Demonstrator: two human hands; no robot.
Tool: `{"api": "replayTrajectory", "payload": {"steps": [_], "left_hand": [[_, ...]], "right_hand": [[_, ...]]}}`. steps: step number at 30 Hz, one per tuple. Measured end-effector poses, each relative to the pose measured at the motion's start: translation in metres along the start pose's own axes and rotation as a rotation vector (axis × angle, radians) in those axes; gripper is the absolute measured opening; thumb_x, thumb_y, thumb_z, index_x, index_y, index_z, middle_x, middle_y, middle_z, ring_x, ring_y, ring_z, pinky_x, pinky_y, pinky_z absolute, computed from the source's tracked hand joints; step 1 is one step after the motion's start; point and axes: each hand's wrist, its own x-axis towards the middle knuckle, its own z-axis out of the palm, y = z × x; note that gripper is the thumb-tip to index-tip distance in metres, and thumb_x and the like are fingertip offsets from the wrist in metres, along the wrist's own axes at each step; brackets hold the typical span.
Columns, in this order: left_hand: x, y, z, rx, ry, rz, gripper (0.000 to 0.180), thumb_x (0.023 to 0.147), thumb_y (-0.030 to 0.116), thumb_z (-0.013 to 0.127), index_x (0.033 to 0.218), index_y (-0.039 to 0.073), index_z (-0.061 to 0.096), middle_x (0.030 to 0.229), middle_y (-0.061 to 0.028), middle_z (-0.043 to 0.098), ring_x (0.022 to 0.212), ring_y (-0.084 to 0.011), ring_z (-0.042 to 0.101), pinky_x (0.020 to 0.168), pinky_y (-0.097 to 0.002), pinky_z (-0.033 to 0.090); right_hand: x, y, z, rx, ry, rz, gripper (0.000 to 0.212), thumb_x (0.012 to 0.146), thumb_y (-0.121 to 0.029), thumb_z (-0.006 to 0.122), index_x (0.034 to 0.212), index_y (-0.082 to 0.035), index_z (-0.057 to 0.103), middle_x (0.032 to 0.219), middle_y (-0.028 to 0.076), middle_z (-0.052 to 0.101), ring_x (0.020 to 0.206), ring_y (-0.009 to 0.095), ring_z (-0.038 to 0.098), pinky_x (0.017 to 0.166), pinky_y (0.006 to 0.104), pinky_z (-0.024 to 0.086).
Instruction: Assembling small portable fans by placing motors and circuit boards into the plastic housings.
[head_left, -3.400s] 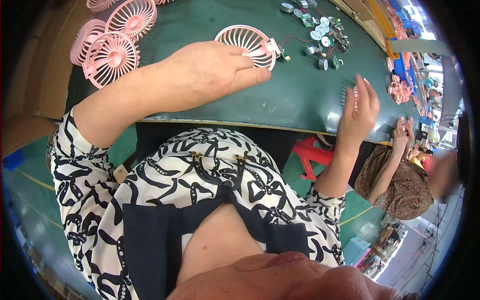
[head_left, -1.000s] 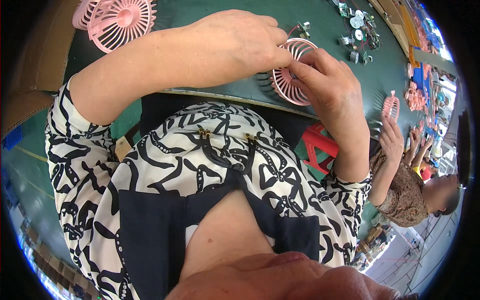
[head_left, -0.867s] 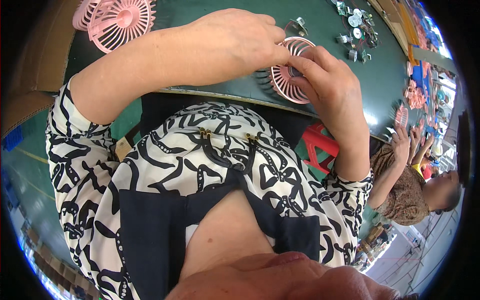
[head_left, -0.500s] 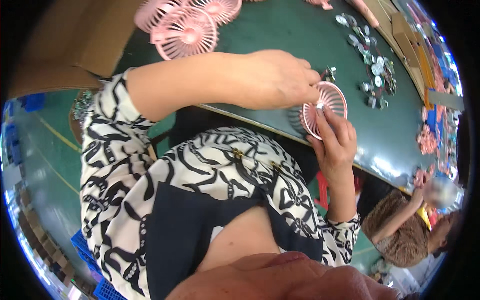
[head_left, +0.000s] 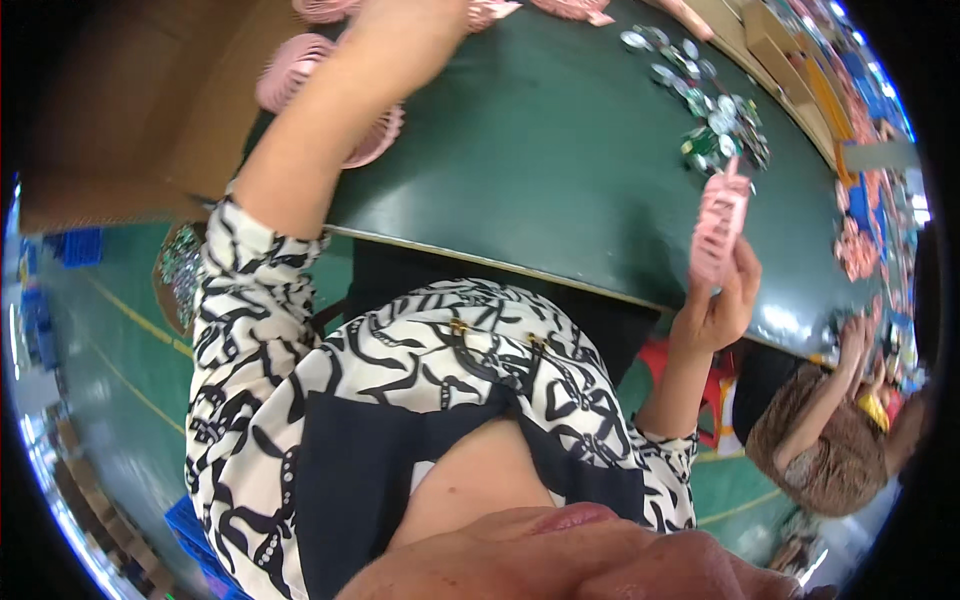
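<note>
One pink fan cover (head_left: 719, 228) is being held up edge-on by the right hand (head_left: 718, 305), whose fingers are being kept around its lower end, over the front of the green tabletop (head_left: 520, 180). Farther left, ribbed pink covers (head_left: 378, 140) are being partly hidden by the left forearm (head_left: 322, 135). Beyond the held cover, loose electronic parts (head_left: 722, 122) are being borne in a heap. Farthest off, the left hand (head_left: 425, 28) is being held out near more pink pieces (head_left: 487, 14); whether anything is being gripped there cannot be told.
</note>
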Motion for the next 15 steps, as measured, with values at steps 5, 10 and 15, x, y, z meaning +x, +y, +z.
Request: {"api": "replayTrajectory", "payload": {"steps": [5, 10, 15], "left_hand": [[0.0, 0.002, -0.031, 0.114, 0.208, 0.067, 0.009, 0.082, 0.007, 0.058, 0.076, 0.003, 0.063, 0.08, -0.0202, 0.066, 0.075, -0.0352, 0.066, 0.066, -0.0437, 0.052], [-0.017, 0.015, -0.032, -0.285, 0.269, 0.459, 0.015, 0.077, 0.007, 0.066, 0.09, 0.003, 0.059, 0.093, -0.0145, 0.062, 0.091, -0.0331, 0.062, 0.077, -0.0404, 0.051], [-0.045, 0.049, -0.004, -0.457, -0.043, 0.962, 0.015, 0.077, 0.01, 0.058, 0.09, 0.004, 0.056, 0.097, -0.0092, 0.059, 0.101, -0.0258, 0.058, 0.093, -0.0386, 0.048]], "right_hand": [[0.01, 0.037, -0.034, -0.164, 0.213, 0.221, 0.02, 0.089, -0.006, 0.068, 0.106, 0.004, 0.069, 0.109, 0.017, 0.065, 0.096, 0.025, 0.062, 0.084, 0.0341, 0.048], [0.003, 0.07, -0.059, -0.679, -0.06, 0.249, 0.027, 0.09, -0.013, 0.067, 0.116, -0.005, 0.069, 0.113, 0.017, 0.065, 0.101, 0.032, 0.061, 0.089, 0.0418, 0.047], [0.023, 0.038, -0.031, -0.629, -0.049, 0.109, 0.033, 0.083, -0.011, 0.074, 0.115, -0.008, 0.068, 0.108, 0.013, 0.066, 0.098, 0.032, 0.062, 0.086, 0.0422, 0.048]]}}
